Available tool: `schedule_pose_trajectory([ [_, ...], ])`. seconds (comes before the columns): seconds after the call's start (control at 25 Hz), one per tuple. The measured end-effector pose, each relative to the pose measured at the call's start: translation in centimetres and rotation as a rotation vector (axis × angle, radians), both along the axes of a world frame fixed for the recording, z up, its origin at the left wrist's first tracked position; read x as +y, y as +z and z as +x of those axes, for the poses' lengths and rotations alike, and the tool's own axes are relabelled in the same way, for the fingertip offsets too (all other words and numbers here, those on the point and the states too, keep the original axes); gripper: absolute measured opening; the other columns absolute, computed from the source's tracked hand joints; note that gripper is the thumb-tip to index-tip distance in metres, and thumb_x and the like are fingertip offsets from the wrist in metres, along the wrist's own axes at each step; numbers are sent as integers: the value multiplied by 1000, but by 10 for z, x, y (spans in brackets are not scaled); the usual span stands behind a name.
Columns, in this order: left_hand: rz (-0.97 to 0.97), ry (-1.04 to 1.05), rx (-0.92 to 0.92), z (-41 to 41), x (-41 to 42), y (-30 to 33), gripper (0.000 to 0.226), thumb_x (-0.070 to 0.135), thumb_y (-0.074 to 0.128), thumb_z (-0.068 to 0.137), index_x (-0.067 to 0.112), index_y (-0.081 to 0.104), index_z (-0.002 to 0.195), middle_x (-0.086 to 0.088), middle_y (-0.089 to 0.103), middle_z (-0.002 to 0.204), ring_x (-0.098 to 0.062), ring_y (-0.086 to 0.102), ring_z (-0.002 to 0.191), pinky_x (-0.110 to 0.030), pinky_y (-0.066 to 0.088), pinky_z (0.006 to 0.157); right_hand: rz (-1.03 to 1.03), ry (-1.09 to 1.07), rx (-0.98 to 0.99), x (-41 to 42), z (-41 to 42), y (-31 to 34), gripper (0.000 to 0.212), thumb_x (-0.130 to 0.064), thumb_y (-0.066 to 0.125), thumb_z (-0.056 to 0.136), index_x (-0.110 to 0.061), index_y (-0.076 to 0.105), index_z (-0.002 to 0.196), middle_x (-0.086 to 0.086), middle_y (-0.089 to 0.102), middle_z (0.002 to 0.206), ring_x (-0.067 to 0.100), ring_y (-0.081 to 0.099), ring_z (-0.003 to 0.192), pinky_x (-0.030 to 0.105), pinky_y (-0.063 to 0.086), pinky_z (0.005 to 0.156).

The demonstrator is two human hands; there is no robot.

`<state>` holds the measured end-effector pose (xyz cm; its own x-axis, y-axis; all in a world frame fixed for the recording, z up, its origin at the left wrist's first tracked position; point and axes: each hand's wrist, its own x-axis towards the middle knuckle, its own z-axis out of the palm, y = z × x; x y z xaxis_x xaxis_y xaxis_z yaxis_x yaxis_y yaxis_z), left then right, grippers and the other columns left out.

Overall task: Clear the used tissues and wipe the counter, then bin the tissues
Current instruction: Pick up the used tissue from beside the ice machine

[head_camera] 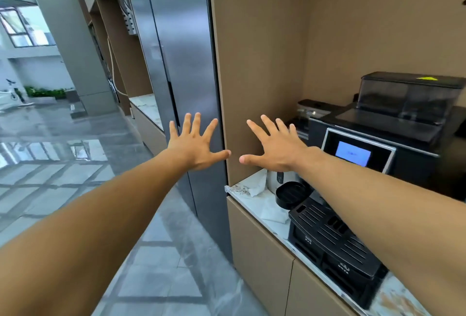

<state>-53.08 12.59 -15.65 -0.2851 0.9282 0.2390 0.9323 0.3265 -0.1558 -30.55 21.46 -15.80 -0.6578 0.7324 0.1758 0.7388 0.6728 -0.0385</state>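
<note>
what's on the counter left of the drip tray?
On the counter: a crumpled tissue, a flatter tissue, a black round lid and a white item behind it. The right hand hides the rest.

The surface (254, 206) was cramped — a coffee machine (378, 164) filled its right side, its drip tray (332, 237) jutting toward the front edge. A black round lid (290, 193) and a white container (276, 179) stood just left of it. Only a narrow strip at the left end lay reachable, with 2 tissues (257, 186) on it, hemmed by a tan side panel (252, 76). Both hands hung spread in open air above.
</note>
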Motion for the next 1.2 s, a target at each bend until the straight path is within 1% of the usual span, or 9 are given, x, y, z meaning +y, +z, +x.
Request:
schedule_pose_trajectory([
  [0.2,-115,43,-34,-37,67,-45,109,100,8,62,42,-19,151,-10,-19,164,-33,-21,150,-65,-6,118,-120,36,-41,63,-49,-61,102,-90,33,75,-43,-14,152,3,-17,165,39,-10,150,60,-2,119],
  [0.36,-183,38,-131,-55,108,-92,109,99,11,62,43,-18,151,-8,-17,165,-31,-21,150,-64,-7,117,-216,21,-88,102,-66,-102,93,-81,35,84,-42,-12,153,3,-17,165,37,-10,150,58,-3,119],
  [0.48,-232,12,-165,-65,135,-129,107,98,16,66,42,-17,151,-9,-15,165,-31,-19,151,-62,-6,117,-305,-6,-124,124,-77,-133,89,-73,41,89,-39,-9,154,3,-18,164,36,-10,151,56,0,120],
  [0.6,-286,-60,-173,-75,161,-161,106,93,27,72,38,-17,152,-11,-11,166,-32,-14,152,-59,0,120,-407,-19,-130,135,-89,-165,87,-63,48,92,-34,-3,156,2,-20,164,34,-10,151,54,9,121],
  [0.72,-341,-171,-248,-86,194,-195,104,86,36,77,36,-14,153,-13,-7,166,-32,-8,153,-54,11,122,-497,-81,-120,145,-104,-198,84,-54,52,94,-31,0,156,1,-21,164,32,-10,151,53,14,121],
  [0.88,-446,-296,-411,-92,238,-238,93,67,48,89,33,-7,155,-11,-3,166,-32,-6,153,-53,19,120,-606,-218,-137,157,-117,-239,82,-39,54,94,-29,2,156,-1,-21,163,31,-10,151,51,19,120],
  [1.0,-479,-447,-459,-97,275,-265,78,38,52,97,28,2,156,-16,6,164,-36,-3,152,-55,22,119,-685,-381,-137,168,-122,-261,76,-28,51,94,-25,8,156,-2,-17,163,29,-6,151,51,28,116],
  [1.08,-522,-550,-461,-97,301,-281,71,21,50,97,22,10,156,-16,11,163,-38,5,150,-52,23,120,-715,-483,-151,175,-124,-274,68,-23,49,95,-21,17,154,1,-9,163,31,3,149,48,34,112],
  [1.2,-575,-689,-434,-90,330,-300,63,19,49,99,15,20,155,-13,14,164,-35,8,151,-50,22,121,-707,-608,-252,179,-126,-290,54,-17,51,94,-12,34,145,10,14,157,33,23,139,44,44,98],
])
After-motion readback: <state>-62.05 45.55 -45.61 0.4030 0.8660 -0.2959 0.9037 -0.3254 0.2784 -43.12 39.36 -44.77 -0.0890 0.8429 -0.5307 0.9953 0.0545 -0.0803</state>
